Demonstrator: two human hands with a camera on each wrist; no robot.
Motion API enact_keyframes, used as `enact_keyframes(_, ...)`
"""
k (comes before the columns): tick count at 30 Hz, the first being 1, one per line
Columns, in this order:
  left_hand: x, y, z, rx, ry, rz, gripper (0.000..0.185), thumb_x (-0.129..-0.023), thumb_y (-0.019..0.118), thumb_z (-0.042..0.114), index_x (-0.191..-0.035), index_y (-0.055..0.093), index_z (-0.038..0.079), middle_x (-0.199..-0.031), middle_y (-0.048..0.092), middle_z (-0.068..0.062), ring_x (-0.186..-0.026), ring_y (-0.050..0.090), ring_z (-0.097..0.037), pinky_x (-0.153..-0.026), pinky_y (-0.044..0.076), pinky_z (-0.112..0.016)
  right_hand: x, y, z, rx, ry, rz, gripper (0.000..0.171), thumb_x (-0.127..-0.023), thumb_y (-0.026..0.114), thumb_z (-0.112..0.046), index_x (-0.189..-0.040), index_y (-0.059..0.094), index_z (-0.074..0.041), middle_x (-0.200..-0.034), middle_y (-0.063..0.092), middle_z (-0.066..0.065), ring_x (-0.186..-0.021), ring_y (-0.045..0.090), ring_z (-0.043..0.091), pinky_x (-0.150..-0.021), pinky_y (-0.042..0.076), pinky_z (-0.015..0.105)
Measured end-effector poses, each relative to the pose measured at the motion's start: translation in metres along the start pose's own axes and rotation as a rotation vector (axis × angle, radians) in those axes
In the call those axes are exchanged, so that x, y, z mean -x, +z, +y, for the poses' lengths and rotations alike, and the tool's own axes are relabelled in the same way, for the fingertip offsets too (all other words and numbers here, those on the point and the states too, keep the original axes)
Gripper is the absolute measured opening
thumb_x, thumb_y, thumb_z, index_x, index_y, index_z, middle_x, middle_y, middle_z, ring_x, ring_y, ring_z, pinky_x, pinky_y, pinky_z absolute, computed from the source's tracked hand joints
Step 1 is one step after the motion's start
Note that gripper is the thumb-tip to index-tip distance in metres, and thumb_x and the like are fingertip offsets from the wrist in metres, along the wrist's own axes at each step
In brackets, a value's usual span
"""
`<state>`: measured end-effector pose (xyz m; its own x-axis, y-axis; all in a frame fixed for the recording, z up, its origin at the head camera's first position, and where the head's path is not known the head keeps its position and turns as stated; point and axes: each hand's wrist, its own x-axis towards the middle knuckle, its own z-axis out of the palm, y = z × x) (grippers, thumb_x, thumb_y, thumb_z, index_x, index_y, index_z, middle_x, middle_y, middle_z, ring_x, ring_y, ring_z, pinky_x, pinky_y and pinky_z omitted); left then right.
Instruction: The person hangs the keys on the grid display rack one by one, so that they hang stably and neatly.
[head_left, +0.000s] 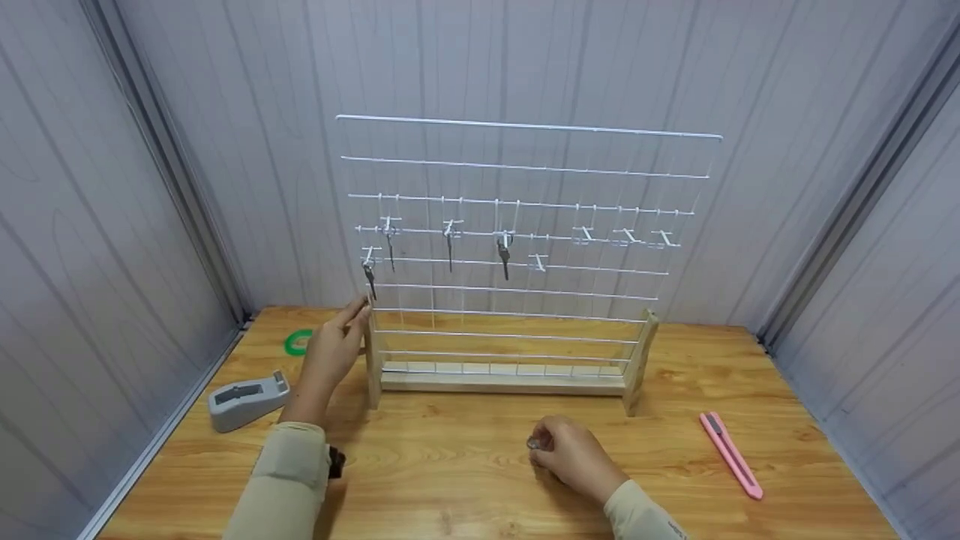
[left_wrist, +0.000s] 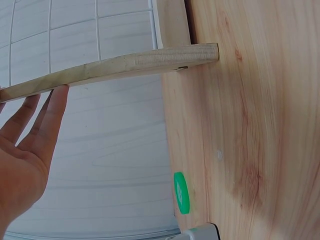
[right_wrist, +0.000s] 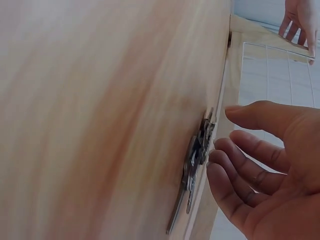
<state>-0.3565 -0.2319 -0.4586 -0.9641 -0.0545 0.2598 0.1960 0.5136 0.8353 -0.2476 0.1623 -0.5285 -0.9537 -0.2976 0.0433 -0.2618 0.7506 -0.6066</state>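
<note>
Tabletop roomy — left hand flat against rack post; right hand slack-fingered beside keys.

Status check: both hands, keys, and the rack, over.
Left hand open, fingers straight against the rack's wooden post. Right hand open, fingertips at loose keys on the table. Four keys hang on hooks. Nothing in the way.

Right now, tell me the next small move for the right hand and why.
Probably close the right hand onto the keys and pinch one up. They lie flat on the table just off its curled fingertips, unheld, while the left hand steadies the rack's wooden post, and several hooks hang bare.
</note>
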Motion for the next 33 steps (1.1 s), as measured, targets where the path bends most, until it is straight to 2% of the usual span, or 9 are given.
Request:
enact_keyframes(5, 0.001, 0.000, 0.000, 0.005, -0.022, -0.007, 0.054, -0.113, 0.050, 0.050, -0.161, 0.050, 0.027, -0.159, 0.056, -0.021, -0.135, 0.065, -0.044, -0.091, 0.070, -0.047, -0.006, 0.005, 0.000, 0.044, -0.025, 0.030, 0.009, -0.095, 0.080, -0.013, -0.099, 0.073, -0.008, -0.097, 0.071, 0.002, -0.086, 0.063, 0.009, -0.072, 0.058, 0.027)
enact_keyframes(12, 0.001, -0.001, 0.001, 0.003, -0.045, -0.018, 0.057, -0.112, 0.047, 0.053, -0.163, 0.047, 0.028, -0.163, 0.052, -0.019, -0.138, 0.063, -0.045, -0.093, 0.069, -0.047, -0.011, 0.006, 0.000, 0.097, -0.026, 0.022, 0.010, -0.095, 0.080, -0.013, -0.100, 0.073, -0.008, -0.097, 0.067, 0.001, -0.086, 0.063, 0.012, -0.073, 0.060, 0.033)
enact_keyframes(18, 0.001, -0.001, 0.001, 0.004, -0.031, -0.013, 0.055, -0.113, 0.048, 0.051, -0.162, 0.048, 0.028, -0.161, 0.054, -0.019, -0.137, 0.063, -0.045, -0.093, 0.069, -0.047, -0.013, 0.004, -0.001, 0.090, -0.012, -0.011, 0.010, -0.096, 0.079, -0.013, -0.101, 0.072, -0.008, -0.099, 0.066, 0.003, -0.089, 0.065, 0.015, -0.077, 0.062, 0.040)
enact_keyframes(26, 0.001, -0.001, 0.004, -0.029, -0.018, 0.006, 0.055, -0.113, 0.049, 0.051, -0.161, 0.051, 0.025, -0.156, 0.058, -0.022, -0.134, 0.066, -0.045, -0.091, 0.070, -0.047, -0.017, 0.001, 0.001, 0.095, 0.015, -0.030, 0.006, -0.101, 0.075, -0.016, -0.099, 0.073, -0.010, -0.096, 0.066, 0.002, -0.083, 0.061, 0.014, -0.071, 0.060, 0.037)
enact_keyframes(33, 0.000, -0.001, 0.003, 0.001, -0.065, -0.026, 0.059, -0.113, 0.047, 0.053, -0.163, 0.047, 0.024, -0.164, 0.051, -0.018, -0.141, 0.060, -0.045, -0.097, 0.068, -0.047, -0.018, 0.001, 0.001, 0.172, -0.044, -0.027, 0.007, -0.101, 0.073, -0.015, -0.097, 0.077, -0.011, -0.094, 0.069, 0.000, -0.084, 0.064, 0.013, -0.075, 0.063, 0.039)
